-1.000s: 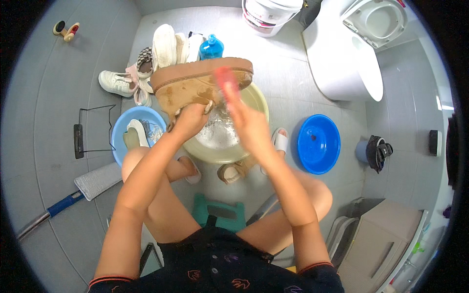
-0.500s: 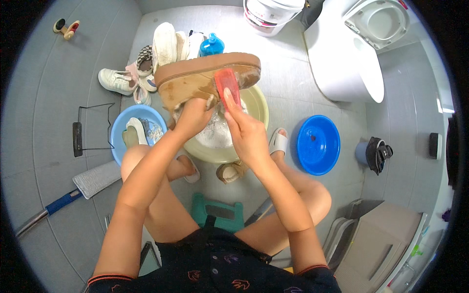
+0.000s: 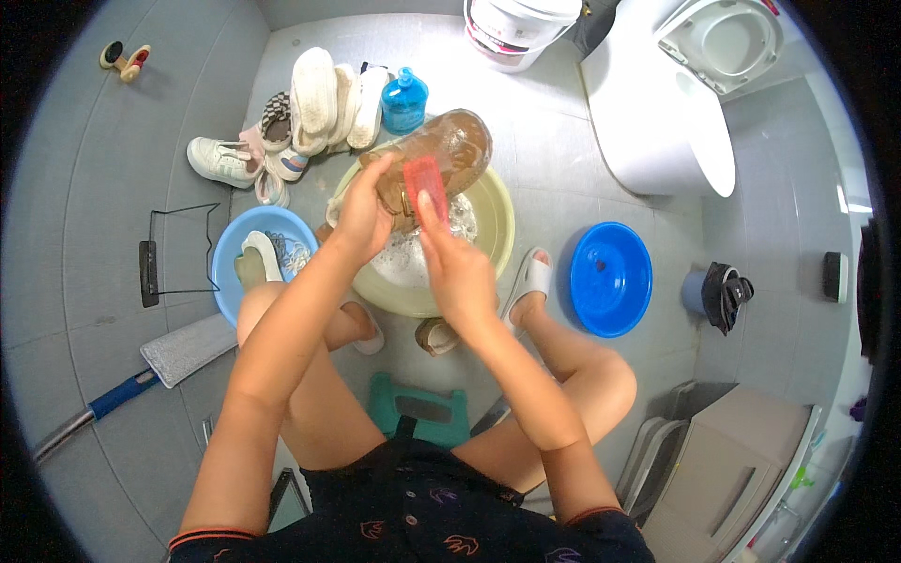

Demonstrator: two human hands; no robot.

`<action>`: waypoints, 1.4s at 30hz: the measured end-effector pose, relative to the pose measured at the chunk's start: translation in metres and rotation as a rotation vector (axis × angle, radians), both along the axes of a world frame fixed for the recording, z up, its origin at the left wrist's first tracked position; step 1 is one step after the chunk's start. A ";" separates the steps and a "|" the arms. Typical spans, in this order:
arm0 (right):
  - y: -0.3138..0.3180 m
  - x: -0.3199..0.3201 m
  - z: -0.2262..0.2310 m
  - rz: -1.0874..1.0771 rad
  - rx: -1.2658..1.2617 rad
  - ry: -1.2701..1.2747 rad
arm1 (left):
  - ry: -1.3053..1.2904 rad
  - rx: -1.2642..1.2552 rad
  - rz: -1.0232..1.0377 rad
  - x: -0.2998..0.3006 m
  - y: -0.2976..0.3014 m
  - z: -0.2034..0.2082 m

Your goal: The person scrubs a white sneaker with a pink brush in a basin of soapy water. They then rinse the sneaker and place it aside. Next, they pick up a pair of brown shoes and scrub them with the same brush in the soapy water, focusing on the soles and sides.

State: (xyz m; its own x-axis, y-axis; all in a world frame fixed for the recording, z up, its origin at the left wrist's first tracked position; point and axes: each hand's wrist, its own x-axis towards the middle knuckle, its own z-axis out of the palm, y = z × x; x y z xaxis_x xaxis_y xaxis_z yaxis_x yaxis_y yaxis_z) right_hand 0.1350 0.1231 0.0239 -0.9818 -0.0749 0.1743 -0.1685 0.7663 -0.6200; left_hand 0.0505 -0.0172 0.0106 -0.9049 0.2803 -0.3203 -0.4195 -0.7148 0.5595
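Observation:
A wet tan ankle boot [image 3: 466, 141] is tilted over the pale yellow-green basin [image 3: 507, 220], its toe pointing up and to the right. My left hand [image 3: 364, 214] is closed around the boot's left side. In my right hand [image 3: 460, 272] a red scrubbing brush [image 3: 425, 180] is pressed against the boot; its bristles are hidden. Foamy water [image 3: 404, 261] lies in the basin below. Near the basin's front edge, partly behind my right wrist, sits another tan shoe with a pale fleecy lining [image 3: 435, 336].
At left a light blue basin [image 3: 221, 258] holds shoe pieces and laces. Several shoes [image 3: 314, 94] and a blue pump bottle [image 3: 404, 101] stand behind. A dark blue basin [image 3: 627, 281], toilet [image 3: 657, 122], white bucket [image 3: 511, 33], mop [image 3: 188, 352] and green stool [image 3: 418, 408] surround me.
The boot has turned from side-on to toe-up and come lower, uncovering the pump bottle and shoes behind. The brush has moved slightly down and left with my right hand.

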 end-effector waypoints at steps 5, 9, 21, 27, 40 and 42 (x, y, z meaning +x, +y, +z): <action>0.028 -0.031 0.001 -0.196 -0.014 -0.018 | -0.076 0.086 -0.007 0.004 0.000 0.010; 0.012 -0.018 0.008 -0.076 0.210 -0.012 | -0.114 0.108 -0.009 -0.001 -0.007 0.006; 0.027 -0.039 -0.009 -0.203 -0.120 0.106 | -0.185 0.155 -0.032 -0.005 -0.009 -0.018; 0.027 -0.031 -0.017 -0.156 -0.033 0.076 | -0.255 0.123 -0.031 -0.004 -0.007 -0.005; 0.064 -0.087 -0.121 -0.286 -0.095 -0.104 | -0.295 0.014 0.061 -0.013 -0.019 -0.025; 0.082 -0.088 -0.177 -0.242 -0.068 -0.226 | -0.317 -0.019 0.085 -0.015 -0.023 -0.025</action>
